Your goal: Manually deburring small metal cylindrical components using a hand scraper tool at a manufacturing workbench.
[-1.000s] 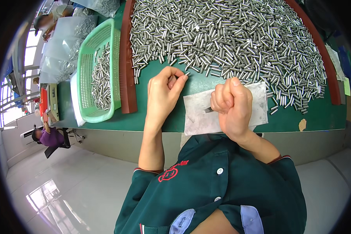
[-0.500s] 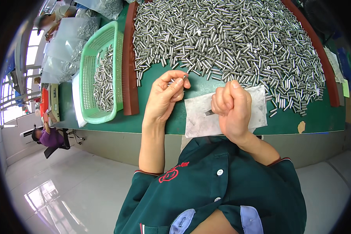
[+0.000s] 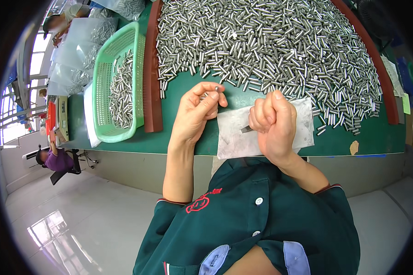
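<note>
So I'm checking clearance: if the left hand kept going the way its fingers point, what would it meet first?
Probably the pile of metal pins just beyond the left hand; only bare green mat lies between.

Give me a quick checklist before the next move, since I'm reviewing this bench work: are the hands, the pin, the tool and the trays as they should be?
1. Left hand pinches one small metal pin at its fingertips: ok.
2. Right hand is fisted around a thin metal tool, tip pointing left: ok.
3. Tool tip and pin are apart, not yet meeting: not ok.
4. White cloth lies flat under the right hand on the green table: ok.
5. Pile of metal pins sits within reach, held by the red border: ok.
6. Green basket has room; it is partly filled: ok.
</note>
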A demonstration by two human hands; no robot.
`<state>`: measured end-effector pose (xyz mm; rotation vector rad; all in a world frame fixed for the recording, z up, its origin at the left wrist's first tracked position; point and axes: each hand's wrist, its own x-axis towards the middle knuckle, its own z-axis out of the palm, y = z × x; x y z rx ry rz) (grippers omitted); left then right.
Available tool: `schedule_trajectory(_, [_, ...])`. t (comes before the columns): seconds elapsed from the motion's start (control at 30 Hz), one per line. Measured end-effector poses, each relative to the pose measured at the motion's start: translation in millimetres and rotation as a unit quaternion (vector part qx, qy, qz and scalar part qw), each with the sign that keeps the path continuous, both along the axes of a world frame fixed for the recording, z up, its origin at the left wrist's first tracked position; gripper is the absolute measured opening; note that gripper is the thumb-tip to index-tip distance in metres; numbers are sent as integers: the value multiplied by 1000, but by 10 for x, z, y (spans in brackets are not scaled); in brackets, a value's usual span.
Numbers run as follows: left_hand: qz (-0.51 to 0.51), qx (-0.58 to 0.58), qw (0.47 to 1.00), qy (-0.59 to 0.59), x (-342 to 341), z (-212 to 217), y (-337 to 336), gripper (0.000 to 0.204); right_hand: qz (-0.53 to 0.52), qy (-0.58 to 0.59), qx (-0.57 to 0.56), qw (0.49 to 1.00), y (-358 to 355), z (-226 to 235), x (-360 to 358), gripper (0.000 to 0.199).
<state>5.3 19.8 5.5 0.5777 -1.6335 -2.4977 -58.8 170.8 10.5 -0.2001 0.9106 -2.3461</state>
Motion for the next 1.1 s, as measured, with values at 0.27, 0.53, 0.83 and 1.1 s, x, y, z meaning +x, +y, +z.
schedule_trajectory(0.27, [-78,-499,860,-77,288,214,471,9,-13,-7,-5,1000,7,-21,-27,37])
schedule_trajectory(0.53, [-60,-576,810,-96,315,120,580,13,-6,-13,-36,999,56,-55,-51,39])
schedule_trajectory(0.83, [-25,-583,810,-60,340,23,608,13,-9,-38,-45,998,57,-68,-41,39])
schedule_trajectory(1.1, [-16,-579,813,-56,319,29,608,13,-15,-47,-60,997,43,-67,-48,40])
